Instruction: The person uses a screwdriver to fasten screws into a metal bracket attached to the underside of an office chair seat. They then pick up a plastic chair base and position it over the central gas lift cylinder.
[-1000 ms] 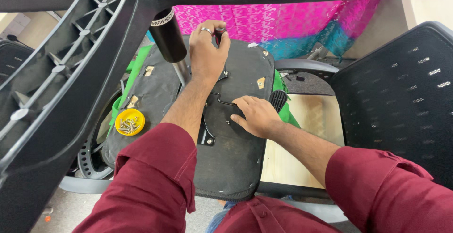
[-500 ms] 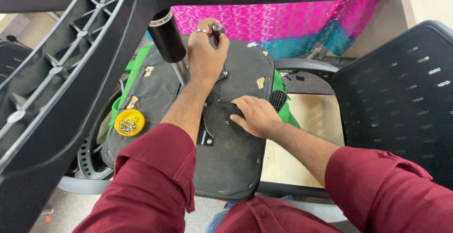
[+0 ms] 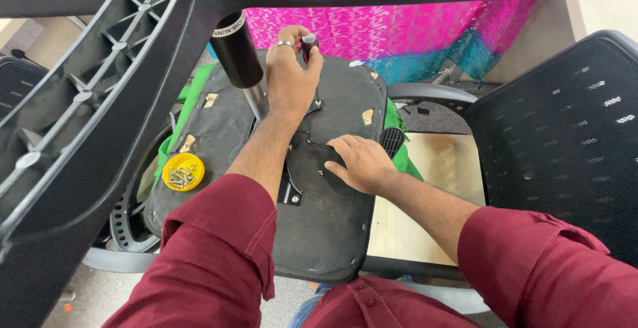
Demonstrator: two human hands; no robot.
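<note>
Gripping a small red-and-black screwdriver handle in closed fingers, the left hand works at the far edge of the upturned chair seat. Flat and open, the right hand presses the black metal mounting plate. A yellow dish of screws sits on the seat's left side.

light: bright, even, soft | shadows: faint | glare: pale floor washed out at 1 o'clock | focus: sharp centre | edges: wide-angle stretch
</note>
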